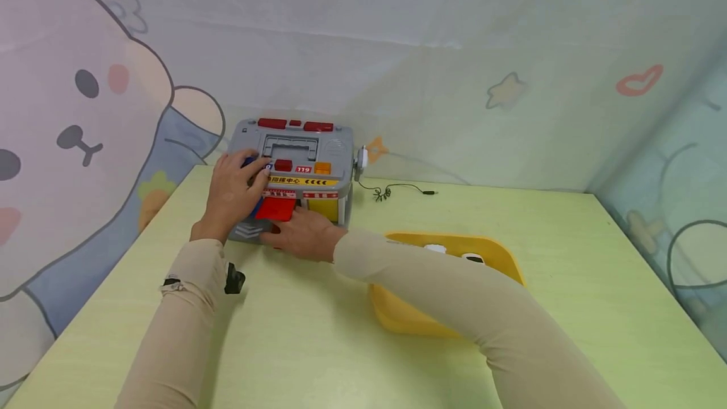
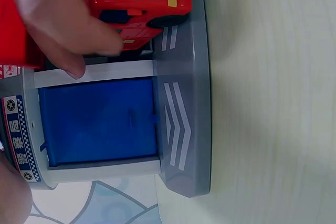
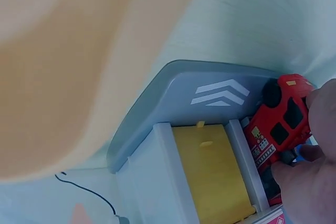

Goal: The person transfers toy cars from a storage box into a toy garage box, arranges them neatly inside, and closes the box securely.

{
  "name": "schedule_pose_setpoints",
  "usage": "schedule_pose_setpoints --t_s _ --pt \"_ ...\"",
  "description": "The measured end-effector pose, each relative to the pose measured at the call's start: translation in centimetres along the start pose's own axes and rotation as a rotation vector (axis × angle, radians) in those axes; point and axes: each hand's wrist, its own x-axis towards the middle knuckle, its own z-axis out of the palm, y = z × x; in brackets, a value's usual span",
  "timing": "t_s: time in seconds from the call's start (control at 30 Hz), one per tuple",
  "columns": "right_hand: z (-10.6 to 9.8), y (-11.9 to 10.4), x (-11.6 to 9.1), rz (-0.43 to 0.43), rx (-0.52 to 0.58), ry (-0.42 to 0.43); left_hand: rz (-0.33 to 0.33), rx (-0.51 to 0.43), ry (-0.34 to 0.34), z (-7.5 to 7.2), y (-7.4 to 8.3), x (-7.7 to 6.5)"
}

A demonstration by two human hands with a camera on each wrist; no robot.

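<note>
A grey toy rescue station (image 1: 335, 144) stands near the back of the table, with a handle and coloured buttons on its roof. My left hand (image 1: 230, 191) rests on the roof's left front, fingers spread near a blue button. Under the raised red door (image 1: 275, 208), my right hand (image 1: 303, 232) grips a red toy fire truck (image 3: 283, 116) at the middle bay. The truck (image 2: 142, 3) sits partly over the grey front ledge, tilted to the bay in the right wrist view. The blue door (image 2: 100, 124) and yellow door (image 3: 212, 171) on either side are down.
A yellow bin (image 1: 500, 251) stands to the right, partly hidden under my right forearm, with white items inside. A thin black cord (image 1: 403, 185) lies on the table right of the station. A patterned cloth backdrop (image 1: 409, 81) hangs behind.
</note>
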Motion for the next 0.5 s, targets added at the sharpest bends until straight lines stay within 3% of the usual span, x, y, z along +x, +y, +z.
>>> schedule_pose_setpoints --t_s 0.5 --pt "0.13 -0.02 -0.21 0.008 0.02 0.079 -0.006 0.004 0.0 0.08 -0.06 -0.05"
